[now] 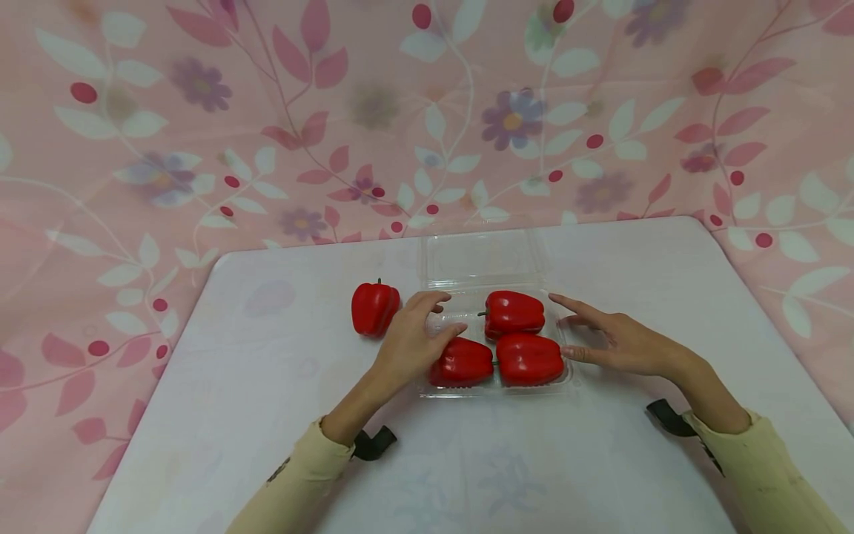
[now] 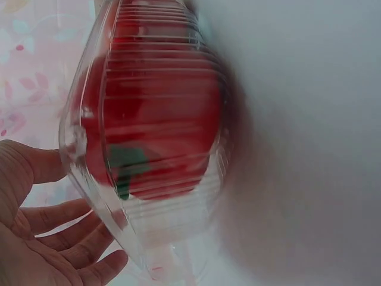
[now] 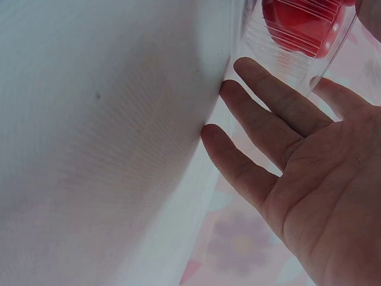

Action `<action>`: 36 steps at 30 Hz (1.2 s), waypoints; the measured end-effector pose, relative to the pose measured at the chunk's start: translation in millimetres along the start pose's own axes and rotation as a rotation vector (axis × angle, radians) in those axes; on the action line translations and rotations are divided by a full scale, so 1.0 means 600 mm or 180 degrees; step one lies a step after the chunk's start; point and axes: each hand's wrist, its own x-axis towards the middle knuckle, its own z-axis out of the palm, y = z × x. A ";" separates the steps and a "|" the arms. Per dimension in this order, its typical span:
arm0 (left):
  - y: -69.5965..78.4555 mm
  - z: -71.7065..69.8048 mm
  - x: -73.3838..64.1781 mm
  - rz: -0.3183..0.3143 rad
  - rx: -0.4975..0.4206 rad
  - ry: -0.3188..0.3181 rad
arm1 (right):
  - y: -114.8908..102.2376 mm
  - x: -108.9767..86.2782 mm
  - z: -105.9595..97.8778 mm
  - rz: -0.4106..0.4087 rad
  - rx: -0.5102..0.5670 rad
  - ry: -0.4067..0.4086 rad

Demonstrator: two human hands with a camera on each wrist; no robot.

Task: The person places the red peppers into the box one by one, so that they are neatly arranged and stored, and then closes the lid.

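Observation:
Three shiny red bell peppers, one at the back right [image 1: 515, 313], one at the front right [image 1: 531, 360] and one at the front left [image 1: 467, 362], lie in a clear plastic clamshell box [image 1: 514, 392]. A fourth red bell pepper [image 1: 375, 309] stands on the table, left of the box. My left hand [image 1: 410, 337] is at the box's left side, fingers loosely bent above the rim and holding nothing. In the left wrist view, a green stem [image 2: 126, 159] shows through the ribbed wall. My right hand [image 1: 623, 343] spreads its fingers at the right side, thumb by the rim.
The box's clear lid [image 1: 483, 257] lies folded back toward the rear of the white-covered table [image 1: 267, 415]. Behind the table hangs a pink floral cloth [image 1: 373, 111]. Dark mounts [image 1: 375, 443] sit under both wrists.

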 end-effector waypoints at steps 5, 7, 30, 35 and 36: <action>-0.014 -0.008 -0.001 0.0051 0.0020 0.0124 | -0.001 0.000 0.000 -0.0006 0.0029 -0.0018; -0.019 -0.011 -0.001 0.0077 0.0022 0.0166 | -0.001 0.000 0.001 -0.0009 0.0033 -0.0019; -0.064 -0.050 -0.010 0.0140 0.0047 0.0384 | -0.002 -0.002 0.002 0.0000 0.0011 -0.0028; -0.073 -0.059 -0.011 0.0195 0.0128 0.0485 | -0.001 -0.002 0.002 0.0003 0.0043 -0.0028; -0.074 -0.062 -0.011 0.0204 0.0131 0.0508 | -0.001 -0.002 0.003 -0.0001 0.0047 -0.0026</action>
